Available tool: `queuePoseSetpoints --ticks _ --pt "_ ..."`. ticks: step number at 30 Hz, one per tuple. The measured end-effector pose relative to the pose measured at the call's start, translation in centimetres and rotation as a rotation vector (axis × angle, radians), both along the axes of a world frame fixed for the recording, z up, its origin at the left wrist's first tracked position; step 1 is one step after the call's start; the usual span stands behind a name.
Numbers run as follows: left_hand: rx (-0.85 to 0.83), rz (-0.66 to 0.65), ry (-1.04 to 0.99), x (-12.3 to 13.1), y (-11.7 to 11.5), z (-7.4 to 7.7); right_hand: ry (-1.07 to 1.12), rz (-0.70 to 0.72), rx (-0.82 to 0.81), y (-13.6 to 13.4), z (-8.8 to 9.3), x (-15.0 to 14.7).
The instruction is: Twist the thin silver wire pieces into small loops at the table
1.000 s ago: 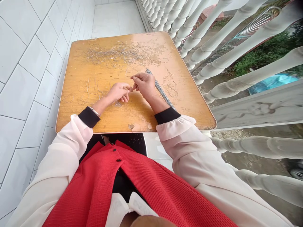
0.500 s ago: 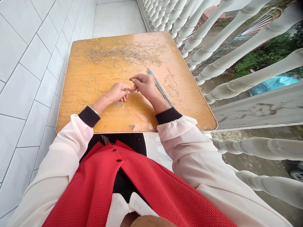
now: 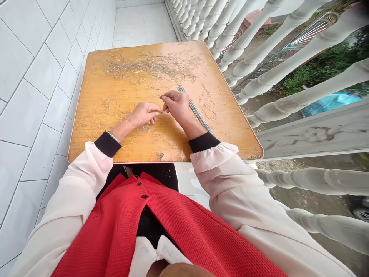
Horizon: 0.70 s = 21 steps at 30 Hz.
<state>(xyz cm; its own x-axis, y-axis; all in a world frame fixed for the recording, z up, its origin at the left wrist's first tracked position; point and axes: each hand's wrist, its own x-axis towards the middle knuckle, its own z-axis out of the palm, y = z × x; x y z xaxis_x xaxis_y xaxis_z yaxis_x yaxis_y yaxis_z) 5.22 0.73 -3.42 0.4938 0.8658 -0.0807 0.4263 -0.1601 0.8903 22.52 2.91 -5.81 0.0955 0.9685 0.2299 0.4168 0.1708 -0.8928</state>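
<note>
A white tiled wall (image 3: 34,77) runs along the left, and a white stone balustrade (image 3: 259,50) runs along the right, well beyond the fingers on either side. Between them stands a worn, orange-brown wooden table (image 3: 236,130), seen from above by the person sitting at it in cream sleeves with black cuffs and a red knitted top.

Both hands rest near the middle of the table, fingertips meeting. The left hand (image 3: 143,114) lies low with its fingers curled and its thumb and forefinger pinched shut. The right hand (image 3: 178,104) sits just beside it, a little higher, its fingers also closed in a pinch. Between the two pinches runs a short piece of thin grey wire (image 3: 159,111), held at each end by one hand, just above the table.

Beyond the fingers, at the far side of the table, lies a broad tangled heap of thin grey wire loops (image 3: 147,67). A bundle of straight grey wires (image 3: 196,109) lies slantwise under the right wrist. A few loose wire loops (image 3: 111,107) lie left of the left fingers.
</note>
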Motion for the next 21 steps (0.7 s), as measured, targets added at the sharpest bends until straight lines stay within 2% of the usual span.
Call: queuePoseSetpoints --ticks 8,17,21 --pt "0.207 0.029 0.065 0.5 -0.3 -1.7 -0.007 -0.079 0.038 0.2 -0.3 0.0" --pt "0.278 -0.083 0.097 0.3 -1.0 -0.9 -0.004 -0.055 0.034 -0.2 0.0 -0.4" --pt "0.266 -0.043 0.077 0.3 -0.7 -1.3 -0.009 -0.031 0.043 0.0 -0.2 -0.2"
